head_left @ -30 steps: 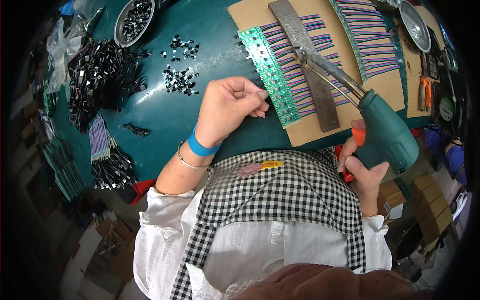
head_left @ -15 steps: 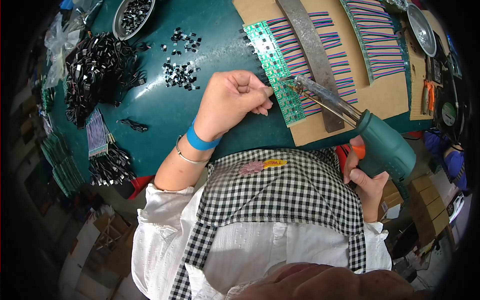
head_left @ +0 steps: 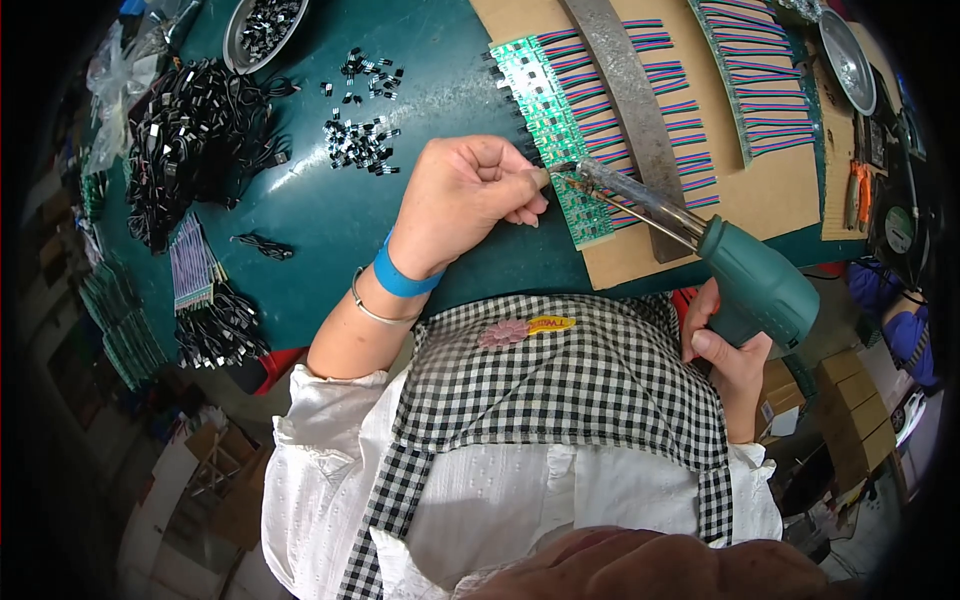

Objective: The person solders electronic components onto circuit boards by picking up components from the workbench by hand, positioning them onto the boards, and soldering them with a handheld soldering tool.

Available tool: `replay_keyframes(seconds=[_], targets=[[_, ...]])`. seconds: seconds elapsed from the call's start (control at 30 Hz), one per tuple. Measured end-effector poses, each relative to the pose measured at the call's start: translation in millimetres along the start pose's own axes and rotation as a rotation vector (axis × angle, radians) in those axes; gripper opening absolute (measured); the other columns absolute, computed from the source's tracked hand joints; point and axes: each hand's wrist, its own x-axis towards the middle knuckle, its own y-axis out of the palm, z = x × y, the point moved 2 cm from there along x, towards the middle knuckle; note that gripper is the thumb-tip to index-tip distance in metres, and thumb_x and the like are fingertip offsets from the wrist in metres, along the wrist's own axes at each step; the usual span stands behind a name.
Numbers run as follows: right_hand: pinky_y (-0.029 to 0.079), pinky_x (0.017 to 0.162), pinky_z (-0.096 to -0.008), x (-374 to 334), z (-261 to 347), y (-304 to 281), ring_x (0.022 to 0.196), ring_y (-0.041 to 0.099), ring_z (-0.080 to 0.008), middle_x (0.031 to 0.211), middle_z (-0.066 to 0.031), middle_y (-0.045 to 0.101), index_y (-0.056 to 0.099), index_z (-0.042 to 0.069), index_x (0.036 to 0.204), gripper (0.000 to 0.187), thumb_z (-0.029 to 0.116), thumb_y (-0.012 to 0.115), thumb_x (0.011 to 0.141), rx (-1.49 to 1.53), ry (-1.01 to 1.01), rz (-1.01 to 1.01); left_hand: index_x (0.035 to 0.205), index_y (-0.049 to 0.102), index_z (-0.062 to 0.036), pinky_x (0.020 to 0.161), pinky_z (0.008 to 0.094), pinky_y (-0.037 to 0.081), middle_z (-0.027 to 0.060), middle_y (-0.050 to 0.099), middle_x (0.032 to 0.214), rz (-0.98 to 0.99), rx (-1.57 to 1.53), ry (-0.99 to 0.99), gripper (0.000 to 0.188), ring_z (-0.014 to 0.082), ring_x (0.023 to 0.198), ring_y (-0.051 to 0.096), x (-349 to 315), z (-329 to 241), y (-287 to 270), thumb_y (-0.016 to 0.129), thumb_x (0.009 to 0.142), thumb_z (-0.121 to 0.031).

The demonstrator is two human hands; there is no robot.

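head view: green circuit-board panel (head_left: 538, 105) lies slanted in front of the person, along the left edge of a brown cardboard sheet (head_left: 612, 272) on a teal table (head_left: 310, 215). a row of small black parts sticks out along the panel's left edge; groups of thin coloured wires run from its right side, passing under a dark metal bar (head_left: 632, 100) that lies across them. left hand (head_left: 470, 190) is at the panel's left edge, thumb and forefinger together in a pinch; cannot tell whether anything small sits between them. right hand (head_left: 728, 350) is clamped on a teal soldering gun (head_left: 765, 283), its tip pointing left over the lower part of the panel, near the left fingertips; cannot tell if the tip makes contact. further right on the cardboard, a second wired board (head_left: 722, 85). beyond it, a metal bowl (head_left: 847, 62) and orange-handled pliers (head_left: 857, 195). left of the panel, small black connectors (head_left: 362, 147) lie loose in two clusters; past them, a heap of black cables (head_left: 190, 140), with a filled metal dish (head_left: 231, 48) above.
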Motion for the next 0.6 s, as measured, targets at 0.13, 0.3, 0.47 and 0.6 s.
replay_keyframes(seconds=[0.13, 0.3, 0.47, 0.6], targets=[[0.051, 0.052, -0.0255, -0.3, -2.0, -2.9, 0.062, 0.058, -0.0176, 0.086, -0.0124, 0.056, 0.050, -0.007, 0.120, 0.050, -0.003, 0.071, 0.075, 0.000, 0.016, 0.020, 0.085, 0.066, 0.0045, 0.059, 0.0224, 0.054, 0.0110, 0.069, 0.075, 0.001, 0.000, -0.004, 0.009, 0.0124, 0.063, 0.066, 0.1, 0.4, 0.1, 0.063, 0.090, -0.003], [0.052, 0.052, -0.0259, -1.7, -5.3, -7.1, 0.063, 0.058, -0.0178, 0.086, -0.0125, 0.056, 0.050, -0.008, 0.119, 0.048, -0.005, 0.069, 0.075, 0.006, 0.008, 0.030, 0.086, 0.066, 0.0046, 0.060, 0.0226, 0.055, 0.0110, 0.069, 0.075, -0.008, 0.022, -0.005, 0.010, 0.0125, 0.063, 0.066, 0.0, 1.1, 0.0, 0.064, 0.090, -0.004], [0.052, 0.051, -0.0259, 0.3, -7.9, -10.0, 0.062, 0.058, -0.0176, 0.085, -0.0125, 0.056, 0.050, -0.008, 0.119, 0.047, -0.006, 0.068, 0.075, 0.012, -0.035, 0.073, 0.086, 0.066, 0.0048, 0.060, 0.0226, 0.055, 0.0108, 0.069, 0.075, -0.014, 0.027, -0.001, 0.011, 0.0125, 0.063, 0.066, -0.2, 1.1, 0.3, 0.064, 0.090, -0.005], [0.050, 0.050, -0.0255, -1.3, -5.2, -9.1, 0.061, 0.058, -0.0170, 0.081, -0.0123, 0.057, 0.049, -0.009, 0.119, 0.048, -0.004, 0.068, 0.075, -0.041, -0.012, 0.046, 0.086, 0.066, 0.0050, 0.060, 0.0226, 0.055, 0.0108, 0.069, 0.075, -0.025, 0.043, -0.003, 0.011, 0.0126, 0.063, 0.066, -1.0, 0.7, 0.9, 0.064, 0.089, -0.005]])
